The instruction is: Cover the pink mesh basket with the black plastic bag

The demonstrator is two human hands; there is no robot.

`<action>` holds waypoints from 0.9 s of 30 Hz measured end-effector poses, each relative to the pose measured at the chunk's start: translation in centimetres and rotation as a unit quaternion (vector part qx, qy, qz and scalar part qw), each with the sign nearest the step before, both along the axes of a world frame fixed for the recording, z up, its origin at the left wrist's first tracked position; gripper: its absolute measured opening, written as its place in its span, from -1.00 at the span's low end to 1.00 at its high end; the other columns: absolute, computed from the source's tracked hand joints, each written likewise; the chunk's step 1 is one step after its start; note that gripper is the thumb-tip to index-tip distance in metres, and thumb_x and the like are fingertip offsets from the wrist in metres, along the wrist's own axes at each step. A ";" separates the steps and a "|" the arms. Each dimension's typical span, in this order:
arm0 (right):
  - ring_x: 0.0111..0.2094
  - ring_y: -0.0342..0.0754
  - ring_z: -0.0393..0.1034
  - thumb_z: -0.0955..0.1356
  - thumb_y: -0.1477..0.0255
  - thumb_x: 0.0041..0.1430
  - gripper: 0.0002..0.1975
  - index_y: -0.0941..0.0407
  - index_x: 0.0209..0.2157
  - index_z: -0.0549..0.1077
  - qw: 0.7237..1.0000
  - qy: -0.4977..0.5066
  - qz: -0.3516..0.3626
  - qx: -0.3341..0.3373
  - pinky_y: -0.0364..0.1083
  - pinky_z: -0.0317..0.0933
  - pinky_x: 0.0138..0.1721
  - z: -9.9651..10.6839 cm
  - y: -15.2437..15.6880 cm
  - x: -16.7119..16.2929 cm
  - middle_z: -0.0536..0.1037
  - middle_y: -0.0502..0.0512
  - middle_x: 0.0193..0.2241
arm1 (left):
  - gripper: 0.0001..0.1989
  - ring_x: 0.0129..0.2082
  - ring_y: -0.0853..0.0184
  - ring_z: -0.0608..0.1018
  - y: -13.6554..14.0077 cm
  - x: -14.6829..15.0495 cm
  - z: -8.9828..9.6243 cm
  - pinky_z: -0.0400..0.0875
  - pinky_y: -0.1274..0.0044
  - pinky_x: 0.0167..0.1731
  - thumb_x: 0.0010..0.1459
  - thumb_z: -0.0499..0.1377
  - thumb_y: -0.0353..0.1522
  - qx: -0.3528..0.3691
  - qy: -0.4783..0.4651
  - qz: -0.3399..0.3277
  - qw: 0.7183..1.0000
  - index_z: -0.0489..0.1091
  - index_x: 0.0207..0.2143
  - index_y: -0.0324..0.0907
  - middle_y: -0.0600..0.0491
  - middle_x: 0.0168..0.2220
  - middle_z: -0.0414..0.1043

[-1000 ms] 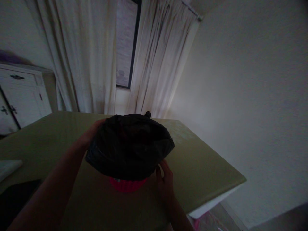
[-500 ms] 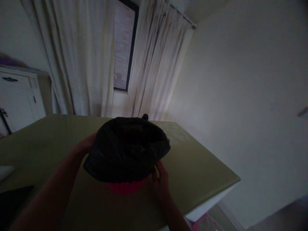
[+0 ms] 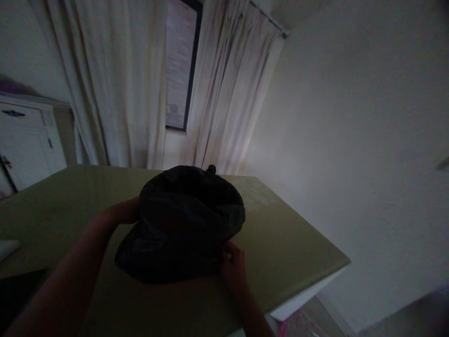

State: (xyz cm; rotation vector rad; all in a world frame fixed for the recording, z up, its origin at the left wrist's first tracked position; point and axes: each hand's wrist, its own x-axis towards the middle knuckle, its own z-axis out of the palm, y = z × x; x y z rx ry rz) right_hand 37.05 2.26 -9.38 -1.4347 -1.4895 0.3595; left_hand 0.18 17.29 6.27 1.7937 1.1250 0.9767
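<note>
A black plastic bag (image 3: 182, 229) sits over something standing on the table, its mouth gaping at the top and its lower edge flaring out at the left. My left hand (image 3: 131, 210) is against the bag's left side, and its fingers are hidden behind the plastic. At the lower right, my right hand (image 3: 232, 262) has thumb and fingers pinched on the bag's edge. A small dark knob-like shape (image 3: 211, 169) pokes up behind the bag's rim; I cannot tell what it is.
The green-topped table (image 3: 287, 238) ends at the right above a pink-edged clear plastic item (image 3: 301, 324). At the left edge lie a white object (image 3: 7, 249) and a dark flat one (image 3: 21, 295). Curtains (image 3: 119, 93) and a white cabinet (image 3: 26, 140) stand behind.
The bag's lower edge has come down, hiding the pink ribbed container that showed beneath it. My left hand has moved slightly down; my right hand stays at the lower right edge.
</note>
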 end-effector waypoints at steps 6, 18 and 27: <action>-0.34 0.05 0.59 0.31 0.52 0.12 -0.76 0.10 -0.36 0.66 0.999 -0.018 0.011 -0.037 -0.08 0.39 -0.25 -0.5 0.3 -0.1 0.72 0.17 -0.37 | -0.55 0.15 0.03 0.64 -6.1 0.7 7.8 0.41 0.30 0.29 0.41 0.10 -0.09 0.240 0.074 0.215 0.944 0.57 0.14 -0.10 -0.04 0.13 0.69; -0.22 0.10 0.66 0.29 0.58 0.09 -0.68 0.07 -0.30 0.69 0.997 -0.028 0.057 -0.034 -0.04 0.41 -0.17 0.4 0.3 -0.5 0.75 0.18 -0.28 | -0.73 -0.19 -0.03 0.73 -8.1 10.7 14.7 0.46 0.39 -0.27 0.08 0.40 -0.22 0.028 0.409 -0.285 0.866 0.78 -0.16 -0.03 -0.08 -0.16 0.79; -0.23 0.11 0.65 0.30 0.55 0.08 -0.67 0.06 -0.27 0.71 0.998 -0.018 0.060 -0.016 -0.04 0.41 -0.19 0.2 0.6 -0.6 0.75 0.20 -0.29 | -0.63 -0.15 -0.02 0.72 -5.7 12.1 15.2 0.52 0.36 -0.15 -0.05 0.43 -0.05 -0.139 0.383 -0.307 0.860 0.76 -0.27 -0.06 -0.16 -0.18 0.78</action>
